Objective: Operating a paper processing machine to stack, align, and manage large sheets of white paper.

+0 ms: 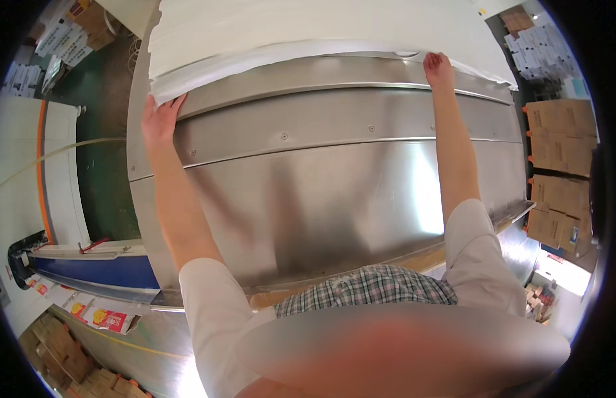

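Note:
A wide layer of white sheet material (321, 26), paper or thin film, lies over the far part of a steel table (308, 199). Its near edge is folded and slightly raised. At the near left corner my left hand (160, 121) has the edge between thumb and fingers, which stand apart; some fingertips are hidden by the sheet. Farther right, my right hand (438, 69) is closed in a pinch on the same edge, its fingers curled. Both arms reach forward over the steel.
A raised steel ledge and a row of screws cross the table. Stacked cartons (560, 142) stand at the right, with more cartons (62, 351) at the lower left. Beside the table's left side are a blue-sided machine part (102, 270) and a curved pale hose (76, 144).

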Available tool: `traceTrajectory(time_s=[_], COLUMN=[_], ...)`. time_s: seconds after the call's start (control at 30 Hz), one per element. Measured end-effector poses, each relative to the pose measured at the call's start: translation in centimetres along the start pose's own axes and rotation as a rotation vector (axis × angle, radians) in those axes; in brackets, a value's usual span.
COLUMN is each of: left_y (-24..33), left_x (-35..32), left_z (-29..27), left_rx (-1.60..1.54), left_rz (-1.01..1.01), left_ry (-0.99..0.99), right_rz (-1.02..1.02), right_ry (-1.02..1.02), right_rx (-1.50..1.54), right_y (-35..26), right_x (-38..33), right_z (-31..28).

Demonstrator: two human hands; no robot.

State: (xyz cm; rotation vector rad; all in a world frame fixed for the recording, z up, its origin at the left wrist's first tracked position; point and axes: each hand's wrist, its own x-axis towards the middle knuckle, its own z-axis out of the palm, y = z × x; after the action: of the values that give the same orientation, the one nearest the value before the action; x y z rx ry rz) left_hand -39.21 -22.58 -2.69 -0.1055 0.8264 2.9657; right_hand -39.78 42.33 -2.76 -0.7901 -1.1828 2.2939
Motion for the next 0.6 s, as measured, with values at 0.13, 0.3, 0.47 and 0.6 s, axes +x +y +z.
traceTrajectory(time_s=[0.13, 0.3, 0.47, 0.6], left_y=[1.5, 3.8, 5.2, 0.8], left_x=[2.4, 5.0, 8.8, 11.2], left_z=[-1.0, -0.5, -3.2, -1.6], left_rx=[0.513, 2.163, 1.441, 1.22], left_rz=[-0.038, 0.444, 0.566, 0.57], left_ry=[0.262, 0.489, 0.606, 0.522], right_rz=[-0.102, -0.542, -0.707, -0.704], right_ry=[0.173, -0.072, -0.102, -0.086], right_rx=[-0.562, -1.182, -1.326, -1.388], right_y=[3.1, 6.3, 9.4, 8.1], right_x=[-3.5, -8.2, -15.3, -15.4], right_z=[-2.6, -8.0, -4.2, -4.7])
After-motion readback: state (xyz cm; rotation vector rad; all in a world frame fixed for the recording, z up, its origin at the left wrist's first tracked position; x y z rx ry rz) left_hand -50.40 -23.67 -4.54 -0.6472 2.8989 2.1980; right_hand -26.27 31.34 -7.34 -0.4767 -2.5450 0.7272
